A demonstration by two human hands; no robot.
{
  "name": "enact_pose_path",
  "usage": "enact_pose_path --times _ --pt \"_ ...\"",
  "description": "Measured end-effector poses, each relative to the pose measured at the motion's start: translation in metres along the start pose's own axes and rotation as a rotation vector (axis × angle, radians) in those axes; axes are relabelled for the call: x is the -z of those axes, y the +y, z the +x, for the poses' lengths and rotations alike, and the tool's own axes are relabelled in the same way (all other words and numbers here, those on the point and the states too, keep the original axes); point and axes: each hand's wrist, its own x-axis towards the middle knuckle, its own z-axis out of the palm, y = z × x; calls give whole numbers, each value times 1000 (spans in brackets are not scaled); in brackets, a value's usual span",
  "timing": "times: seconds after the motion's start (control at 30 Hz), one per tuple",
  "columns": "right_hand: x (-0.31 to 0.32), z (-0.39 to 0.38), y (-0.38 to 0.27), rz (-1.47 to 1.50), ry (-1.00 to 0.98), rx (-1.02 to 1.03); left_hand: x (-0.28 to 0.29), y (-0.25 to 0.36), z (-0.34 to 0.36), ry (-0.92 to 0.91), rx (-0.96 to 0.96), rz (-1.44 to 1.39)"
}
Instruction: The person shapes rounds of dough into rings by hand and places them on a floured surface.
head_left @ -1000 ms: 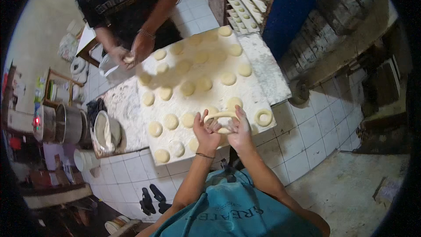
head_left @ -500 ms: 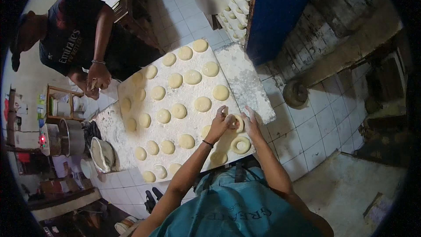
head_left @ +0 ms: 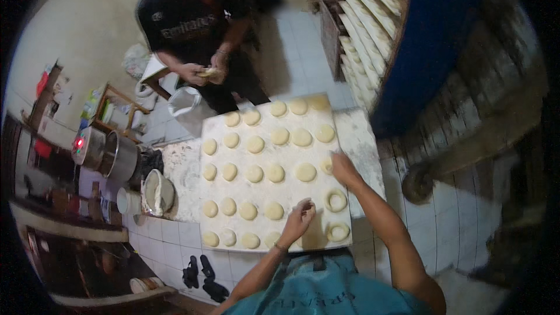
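Floured board [head_left: 326, 140] — dough rounds [head_left: 255, 174], right hand [head_left: 343, 169] touching one.

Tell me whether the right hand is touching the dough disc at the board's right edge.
Touching. The head view shows the right hand with its fingers lying over the dough disc, part of the disc hidden under them and no gap showing on the board.

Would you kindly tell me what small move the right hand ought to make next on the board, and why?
Probably close on the dough round under the right hand and lift it: two rings already lie on the floured board, while the other rounds are whole; the left hand hovers free.
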Motion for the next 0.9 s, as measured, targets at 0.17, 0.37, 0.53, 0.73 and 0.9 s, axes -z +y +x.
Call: enact_pose_path --times 0.17,0.37,0.53,0.73,0.9 --pt "5 -12 11 72 -80 -37 26 4 -33 51 28 -54" --pt "-9 -98 -114 911 -184 -53 55 30 -28 252 -144 -63" --pt "-40 -134 -186 963 104 -58 87 24 -48 203 -275 -214" --pt "-84 -167 -260 589 226 71 140 0 -121 107 -263 -375" --pt "-158 -175 -304 787 140 63 219 -22 -161 355 -224 -17"
